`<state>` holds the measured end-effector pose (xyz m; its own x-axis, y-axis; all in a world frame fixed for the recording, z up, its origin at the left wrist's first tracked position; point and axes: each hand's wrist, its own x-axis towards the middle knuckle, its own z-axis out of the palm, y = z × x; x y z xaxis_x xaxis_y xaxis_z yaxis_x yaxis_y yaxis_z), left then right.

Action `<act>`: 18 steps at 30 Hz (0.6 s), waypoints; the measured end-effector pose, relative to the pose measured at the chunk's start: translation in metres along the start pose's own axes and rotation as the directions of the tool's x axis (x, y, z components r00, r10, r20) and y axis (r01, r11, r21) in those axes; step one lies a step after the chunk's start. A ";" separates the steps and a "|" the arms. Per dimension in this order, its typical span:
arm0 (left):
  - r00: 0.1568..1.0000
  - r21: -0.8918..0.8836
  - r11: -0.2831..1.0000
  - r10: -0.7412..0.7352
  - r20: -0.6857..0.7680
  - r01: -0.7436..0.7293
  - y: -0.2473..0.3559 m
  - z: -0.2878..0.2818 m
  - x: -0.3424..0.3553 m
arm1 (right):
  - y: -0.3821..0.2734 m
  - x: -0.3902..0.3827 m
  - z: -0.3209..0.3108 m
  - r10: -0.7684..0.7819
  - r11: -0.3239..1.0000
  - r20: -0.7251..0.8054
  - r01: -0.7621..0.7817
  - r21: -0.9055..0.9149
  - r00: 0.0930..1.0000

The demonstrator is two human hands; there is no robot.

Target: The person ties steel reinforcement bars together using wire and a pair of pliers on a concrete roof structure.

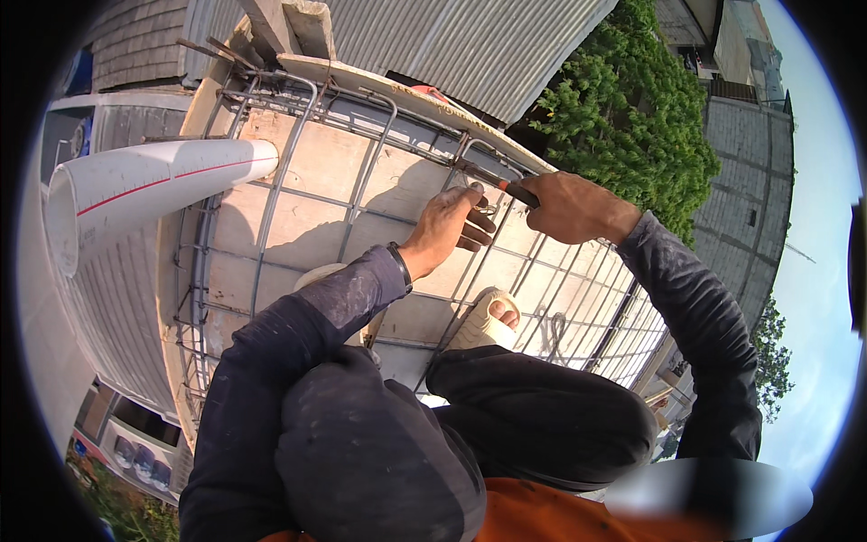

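Note:
My right hand (571, 210) is closed around a hand tool (495, 181) with a dark and orange-red handle. The tool's far end reaches the steel bars beside the raised board; its tip is too small to make out. Just left of it, my left hand (444, 228) hovers over the rebar mesh (357, 210), fingers apart and slightly bent. A thin loop of wire (492, 210) seems to show by its fingertips. Whether the fingers touch the wire or the bars I cannot tell. Bent steel stirrups (384, 135) stand along the mesh's far side.
A white plastic pipe (135, 185) with a red line stands at the left. Wooden formwork boards (424, 98) edge the mesh. My sandalled foot (492, 318) rests among the bars. Beyond lie a corrugated roof (452, 45), a leafy tree (632, 117) and a block wall (745, 199).

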<state>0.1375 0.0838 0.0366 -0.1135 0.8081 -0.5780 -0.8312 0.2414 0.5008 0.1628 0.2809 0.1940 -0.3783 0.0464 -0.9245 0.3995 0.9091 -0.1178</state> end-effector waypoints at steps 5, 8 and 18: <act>0.704 0.739 0.360 0.677 0.213 -0.570 -0.009 0.012 -0.022 | 0.042 0.006 0.007 -0.054 0.531 0.219 -0.157 0.832 0.974; 0.454 0.786 -0.164 0.738 0.499 -0.596 -0.009 0.014 -0.015 | 0.047 0.003 0.044 -0.188 0.138 0.170 -0.145 0.980 0.967; 0.662 0.714 -0.565 0.352 0.662 -0.413 -0.001 0.026 0.035 | 0.024 0.006 0.092 -0.111 0.059 0.082 -0.076 0.995 0.990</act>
<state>0.1486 0.1251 0.0323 -0.0074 0.9756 0.2194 0.9053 -0.0866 0.4158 0.2468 0.2652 0.1519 -0.3506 -0.0884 -0.9323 0.8834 -0.3617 -0.2979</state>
